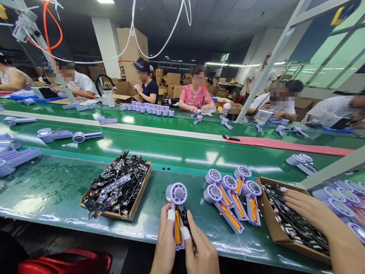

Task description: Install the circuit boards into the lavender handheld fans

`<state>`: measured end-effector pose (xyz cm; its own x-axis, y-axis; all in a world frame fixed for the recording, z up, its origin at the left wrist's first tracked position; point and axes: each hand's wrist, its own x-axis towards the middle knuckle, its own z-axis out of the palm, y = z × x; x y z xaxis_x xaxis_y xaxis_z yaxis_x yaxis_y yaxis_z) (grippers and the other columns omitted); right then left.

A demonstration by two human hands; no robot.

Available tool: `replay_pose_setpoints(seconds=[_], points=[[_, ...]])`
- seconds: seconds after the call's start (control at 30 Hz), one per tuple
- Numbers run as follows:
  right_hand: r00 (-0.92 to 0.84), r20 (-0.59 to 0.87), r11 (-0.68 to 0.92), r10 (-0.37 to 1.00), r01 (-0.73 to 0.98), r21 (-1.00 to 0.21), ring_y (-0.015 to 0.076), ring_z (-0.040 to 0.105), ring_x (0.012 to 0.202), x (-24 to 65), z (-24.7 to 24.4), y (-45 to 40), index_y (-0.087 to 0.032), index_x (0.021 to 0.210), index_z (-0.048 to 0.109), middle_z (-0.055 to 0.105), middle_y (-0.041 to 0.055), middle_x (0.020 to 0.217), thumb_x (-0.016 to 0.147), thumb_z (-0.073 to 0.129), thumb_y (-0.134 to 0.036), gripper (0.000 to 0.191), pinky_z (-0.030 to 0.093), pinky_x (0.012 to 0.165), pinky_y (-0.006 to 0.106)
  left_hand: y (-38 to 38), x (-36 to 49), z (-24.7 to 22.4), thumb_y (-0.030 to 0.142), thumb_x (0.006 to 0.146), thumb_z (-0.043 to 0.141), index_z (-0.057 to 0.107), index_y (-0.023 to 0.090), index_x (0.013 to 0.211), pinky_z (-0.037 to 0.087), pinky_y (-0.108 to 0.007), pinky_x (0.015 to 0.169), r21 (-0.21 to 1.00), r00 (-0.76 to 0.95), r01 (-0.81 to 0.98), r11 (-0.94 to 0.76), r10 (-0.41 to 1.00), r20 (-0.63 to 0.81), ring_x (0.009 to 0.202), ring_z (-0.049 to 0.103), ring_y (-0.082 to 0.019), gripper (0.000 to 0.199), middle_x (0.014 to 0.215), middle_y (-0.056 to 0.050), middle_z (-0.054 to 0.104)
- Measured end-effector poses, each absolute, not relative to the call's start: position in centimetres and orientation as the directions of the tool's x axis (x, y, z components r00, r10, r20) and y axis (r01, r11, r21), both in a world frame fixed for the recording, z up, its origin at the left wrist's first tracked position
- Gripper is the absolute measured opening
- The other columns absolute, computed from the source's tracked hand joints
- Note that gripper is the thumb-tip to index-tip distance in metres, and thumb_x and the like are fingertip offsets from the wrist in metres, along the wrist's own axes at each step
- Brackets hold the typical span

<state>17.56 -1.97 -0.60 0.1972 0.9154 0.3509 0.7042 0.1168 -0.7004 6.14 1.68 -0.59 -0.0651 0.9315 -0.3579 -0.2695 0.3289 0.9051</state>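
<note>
My left hand (165,239) is closed around the handle of a lavender handheld fan (178,193), whose round head points away from me. An orange-wrapped battery (178,228) lies in the handle's open channel. My right hand (201,249) pinches a narrow black circuit board (183,214) against the right side of that handle. White covers wrap a fingertip on each hand. A cardboard tray heaped with black circuit boards (119,186) stands to the left. Right of my hands lie several lavender fans (228,198) with orange batteries in their open handles.
A co-worker's hand (310,209) reaches into a second cardboard box (281,236) of boards at right. More fans (342,198) are grouped beyond it. Fans (82,137) lie along the green conveyor belt (142,146). Several people sit across the line. A white frame post (273,57) slants at right.
</note>
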Motion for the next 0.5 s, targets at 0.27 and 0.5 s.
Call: replay_pose_setpoints(seconds=[0.27,0.5], points=[[0.088,0.355,0.141,0.931,0.809,-0.570,0.0242,0.073,0.071,14.4,-6.3,-2.3,-0.018,0.143,0.045,0.074,0.0138,0.099,0.097,0.031,-0.024,0.049,0.058,0.061,0.029,1.1,6.4,-1.5,0.042,0.091,0.043,0.040,0.021,0.132,0.030,-0.035,0.107,0.958,-0.125,-0.096,0.270,0.952,-0.281,0.133,0.040,-0.025,0.046,0.140,-0.011,0.048],[-0.152,0.199,0.221,0.968,0.890,-0.399,0.0255,0.070,0.056,15.9,-6.3,-1.5,-0.023,0.150,0.031,0.075,0.0088,0.090,0.078,0.050,-0.017,0.075,0.054,0.048,0.030,1.7,5.8,-1.3,0.044,0.086,0.048,0.045,0.018,0.125,0.028,-0.033,0.108,0.965,-0.138,-0.119,0.233,0.959,-0.248,0.131,0.042,-0.026,0.046,0.132,-0.011,0.055]])
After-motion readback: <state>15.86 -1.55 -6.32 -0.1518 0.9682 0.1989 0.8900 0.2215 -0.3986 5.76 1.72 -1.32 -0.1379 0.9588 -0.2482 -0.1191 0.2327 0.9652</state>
